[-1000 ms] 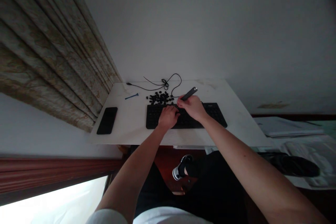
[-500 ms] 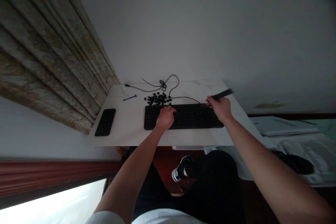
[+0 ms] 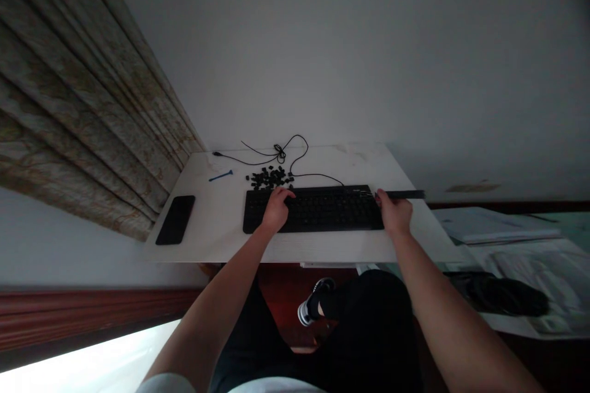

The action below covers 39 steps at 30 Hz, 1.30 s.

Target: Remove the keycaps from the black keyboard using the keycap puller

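Observation:
A black keyboard [image 3: 318, 212] lies on the white table. My left hand [image 3: 276, 209] is on its left part, fingers curled at the far edge and thumb pointing right. At the keyboard's right end, my right hand [image 3: 395, 214] is closed around a long black brush [image 3: 408, 194] that points off to the right. Thin pale wires show by the fingertips, over the keyboard's upper right corner. Beyond my left hand lies a heap of loose black keycaps [image 3: 267, 178]. The fingertips of both hands are partly hidden.
A black phone [image 3: 176, 220] lies at the table's left, with a small blue tool [image 3: 221, 175] behind it. The keyboard's knotted cable [image 3: 279, 152] loops along the back by the wall. A patterned curtain [image 3: 92, 98] hangs at left; papers [image 3: 493, 224] lie at right.
My right hand has come down from above the keyboard's far right corner to its right end. The brush has swung from slanting upward to nearly level. The whole view has shifted slightly.

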{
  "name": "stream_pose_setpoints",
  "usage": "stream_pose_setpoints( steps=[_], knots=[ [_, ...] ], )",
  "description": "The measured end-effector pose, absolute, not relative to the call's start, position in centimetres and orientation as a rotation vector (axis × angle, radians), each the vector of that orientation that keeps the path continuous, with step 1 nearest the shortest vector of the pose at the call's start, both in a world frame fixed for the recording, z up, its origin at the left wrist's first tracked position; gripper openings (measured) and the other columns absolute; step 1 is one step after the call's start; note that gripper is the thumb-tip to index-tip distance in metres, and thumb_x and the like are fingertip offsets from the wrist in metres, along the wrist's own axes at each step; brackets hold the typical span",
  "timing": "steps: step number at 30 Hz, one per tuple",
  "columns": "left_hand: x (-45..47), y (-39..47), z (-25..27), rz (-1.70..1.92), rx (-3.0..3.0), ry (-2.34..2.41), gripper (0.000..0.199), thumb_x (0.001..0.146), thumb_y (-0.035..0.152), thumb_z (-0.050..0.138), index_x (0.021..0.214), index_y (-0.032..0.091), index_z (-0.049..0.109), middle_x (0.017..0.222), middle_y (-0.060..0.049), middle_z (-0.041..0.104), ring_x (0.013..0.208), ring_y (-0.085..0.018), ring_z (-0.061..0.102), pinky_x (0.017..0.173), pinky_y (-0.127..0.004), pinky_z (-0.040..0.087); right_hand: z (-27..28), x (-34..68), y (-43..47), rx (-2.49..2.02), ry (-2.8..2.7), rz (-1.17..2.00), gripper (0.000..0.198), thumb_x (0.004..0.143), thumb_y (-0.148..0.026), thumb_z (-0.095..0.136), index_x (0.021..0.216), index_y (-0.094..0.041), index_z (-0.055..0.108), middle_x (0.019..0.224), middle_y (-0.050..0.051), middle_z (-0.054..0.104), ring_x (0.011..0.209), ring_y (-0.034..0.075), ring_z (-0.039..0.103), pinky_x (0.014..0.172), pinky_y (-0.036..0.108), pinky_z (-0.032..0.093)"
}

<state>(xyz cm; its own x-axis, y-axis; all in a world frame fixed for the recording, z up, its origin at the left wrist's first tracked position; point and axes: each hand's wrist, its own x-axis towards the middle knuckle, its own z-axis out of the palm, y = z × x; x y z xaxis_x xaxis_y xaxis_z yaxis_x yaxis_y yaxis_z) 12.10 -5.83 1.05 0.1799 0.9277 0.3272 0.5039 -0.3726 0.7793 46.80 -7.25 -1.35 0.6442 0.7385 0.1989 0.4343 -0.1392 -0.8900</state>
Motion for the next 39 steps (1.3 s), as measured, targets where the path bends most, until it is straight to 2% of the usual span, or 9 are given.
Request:
stream_pose_setpoints(
  steps=[5, 14, 20, 24, 28, 32, 39],
  knots=[
    [11.5, -4.5, 1.4, 1.136, 1.726, 1.392, 0.052, 0.061, -0.009, 0.036, 0.090, 0.018, 0.071, 0.105, -0.005, 0.065, 0.100, -0.017, 0.061, 0.088, -0.030, 0.050, -1.4, 46.9, -7.4, -1.815, -0.933, 0.344, 0.046, 0.074, -0.059, 0.066, 0.074, -0.013, 0.072, 0.073, 0.015, 0.073, 0.080, 0.033, 0.071, 0.078, 0.043, 0.053],
    [12.3, 1.9, 1.9, 1.210, 1.386, 1.418, 0.045, 0.062, -0.007, 0.041, 0.090, 0.015, 0.069, 0.099, -0.006, 0.071, 0.096, -0.016, 0.064, 0.093, -0.034, 0.051, -1.8, 47.0, -7.2, -1.831, -0.958, 0.339, 0.051, 0.075, -0.063, 0.064, 0.072, -0.013, 0.072, 0.070, 0.015, 0.073, 0.076, 0.033, 0.071, 0.078, 0.043, 0.053],
    [12.7, 2.9, 2.4, 1.172, 1.554, 1.515, 0.034, 0.069, -0.004, 0.047, 0.087, 0.016, 0.068, 0.096, -0.005, 0.068, 0.094, -0.017, 0.063, 0.097, -0.037, 0.050, -2.0, 47.1, -7.1, -1.805, -0.958, 0.352, 0.050, 0.075, -0.062, 0.065, 0.074, -0.013, 0.072, 0.071, 0.015, 0.073, 0.076, 0.031, 0.071, 0.076, 0.040, 0.053],
    [13.5, 0.2, 3.0, 1.260, 1.785, 1.561, 0.038, 0.073, -0.005, 0.043, 0.089, 0.019, 0.068, 0.102, -0.006, 0.065, 0.102, -0.019, 0.062, 0.100, -0.038, 0.049, -2.0, 47.1, -7.2, -1.809, -0.988, 0.325, 0.051, 0.076, -0.063, 0.063, 0.073, -0.013, 0.071, 0.068, 0.014, 0.072, 0.075, 0.031, 0.071, 0.076, 0.041, 0.053],
    [14.9, -3.9, 2.5, 1.133, 2.023, 1.459, 0.036, 0.075, -0.004, 0.045, 0.092, 0.020, 0.067, 0.104, -0.006, 0.064, 0.105, -0.021, 0.062, 0.101, -0.039, 0.049, -1.8, 47.0, -7.3, -1.804, -0.959, 0.313, 0.050, 0.075, -0.063, 0.064, 0.070, -0.014, 0.070, 0.065, 0.013, 0.071, 0.072, 0.030, 0.070, 0.074, 0.041, 0.053],
    [15.3, -6.3, 1.5, 0.971, 2.159, 1.409, 0.035, 0.075, -0.002, 0.051, 0.097, 0.020, 0.067, 0.102, -0.006, 0.065, 0.105, -0.023, 0.062, 0.102, -0.041, 0.049, -1.6, 46.9, -7.4, -1.741, -0.886, 0.405, 0.048, 0.072, -0.061, 0.068, 0.074, -0.013, 0.071, 0.066, 0.011, 0.071, 0.066, 0.026, 0.068, 0.066, 0.037, 0.054],
    [15.0, -6.3, 1.5, 0.993, 2.059, 1.414, 0.041, 0.073, -0.003, 0.052, 0.104, 0.020, 0.065, 0.105, -0.006, 0.066, 0.104, -0.022, 0.063, 0.102, -0.040, 0.050, -0.2, 46.3, -7.0, -1.551, -0.625, 0.622, 0.044, 0.059, -0.050, 0.081, 0.080, -0.013, 0.069, 0.066, 0.006, 0.068, 0.053, 0.016, 0.059, 0.049, 0.028, 0.047]
  ],
)
